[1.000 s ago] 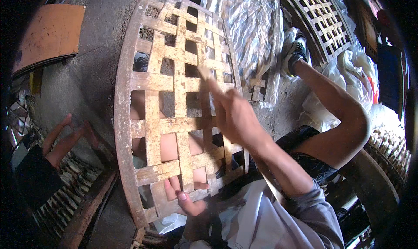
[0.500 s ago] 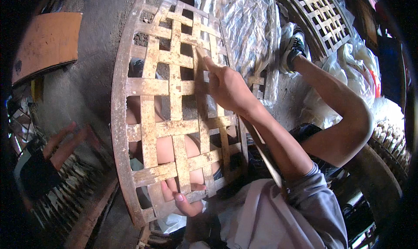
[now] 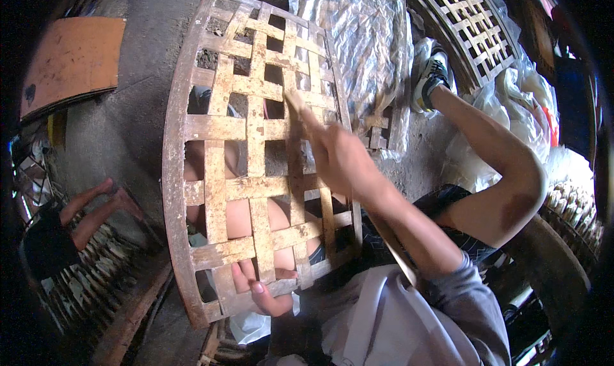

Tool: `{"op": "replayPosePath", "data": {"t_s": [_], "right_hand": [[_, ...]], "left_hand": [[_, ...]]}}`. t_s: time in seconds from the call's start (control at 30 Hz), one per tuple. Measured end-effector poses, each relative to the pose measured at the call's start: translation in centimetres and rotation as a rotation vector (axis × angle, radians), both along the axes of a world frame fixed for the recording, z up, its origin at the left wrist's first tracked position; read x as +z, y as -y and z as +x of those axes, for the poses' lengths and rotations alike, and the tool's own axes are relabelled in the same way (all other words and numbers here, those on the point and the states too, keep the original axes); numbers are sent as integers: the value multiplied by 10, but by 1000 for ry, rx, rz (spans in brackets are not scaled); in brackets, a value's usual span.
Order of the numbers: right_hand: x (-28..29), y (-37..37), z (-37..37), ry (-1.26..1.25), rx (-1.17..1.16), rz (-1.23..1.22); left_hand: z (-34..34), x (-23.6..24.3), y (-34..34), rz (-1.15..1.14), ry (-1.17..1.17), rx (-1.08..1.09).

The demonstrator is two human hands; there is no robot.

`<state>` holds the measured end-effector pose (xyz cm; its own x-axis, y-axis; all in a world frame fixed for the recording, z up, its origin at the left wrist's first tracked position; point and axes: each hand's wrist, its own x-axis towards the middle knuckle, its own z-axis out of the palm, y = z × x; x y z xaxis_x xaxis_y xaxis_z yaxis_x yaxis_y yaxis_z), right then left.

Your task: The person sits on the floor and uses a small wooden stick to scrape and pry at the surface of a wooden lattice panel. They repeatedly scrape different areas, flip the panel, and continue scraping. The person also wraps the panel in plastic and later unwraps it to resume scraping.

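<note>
A curved panel of woven bamboo strips [image 3: 256, 168] in a wooden frame leans across my lap, its face toward me. My left hand [image 3: 263, 292] is closed around its lower edge, fingertips showing through the weave. Over the panel's right half, my right hand [image 3: 342, 155] is closed on a thin bamboo strip [image 3: 393, 248]. The strip's tail passes below the forearm toward my lap. A pale pointed end [image 3: 294, 101] shows ahead of the fingers, against the weave; whether it belongs to the same strip is hard to tell. The right hand is slightly blurred.
Beyond the panel lies a crinkled clear plastic sheet [image 3: 368, 40] over another frame. A second woven panel [image 3: 470, 24] rests at the upper right, near plastic bags [image 3: 511, 116]. An orange-brown board [image 3: 73, 62] is at left. Another person's legs [image 3: 93, 216] show at the far left.
My right hand has moved down and slightly right over the panel, the pale tip with it. The left hand keeps its grip on the lower edge.
</note>
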<state>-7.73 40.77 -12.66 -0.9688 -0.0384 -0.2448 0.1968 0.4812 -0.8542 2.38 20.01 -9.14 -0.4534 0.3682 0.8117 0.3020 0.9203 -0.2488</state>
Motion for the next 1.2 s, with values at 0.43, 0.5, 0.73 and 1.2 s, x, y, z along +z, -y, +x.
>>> {"op": "replayPosePath", "data": {"t_s": [0.43, 0.5, 0.73, 1.2], "right_hand": [[-18, 4, 27, -178, 39, 30], [-17, 6, 28, -333, -14, 93], [-11, -3, -13, 149, 108, -7], [5, 5, 8, 27, 42, 5]], "left_hand": [[-9, -20, 1, 106, -127, -100], [-11, -20, -3, 98, -132, -116], [10, 17, 8, 31, 277, -9], [37, 17, 37, 103, 614, -249]]}}
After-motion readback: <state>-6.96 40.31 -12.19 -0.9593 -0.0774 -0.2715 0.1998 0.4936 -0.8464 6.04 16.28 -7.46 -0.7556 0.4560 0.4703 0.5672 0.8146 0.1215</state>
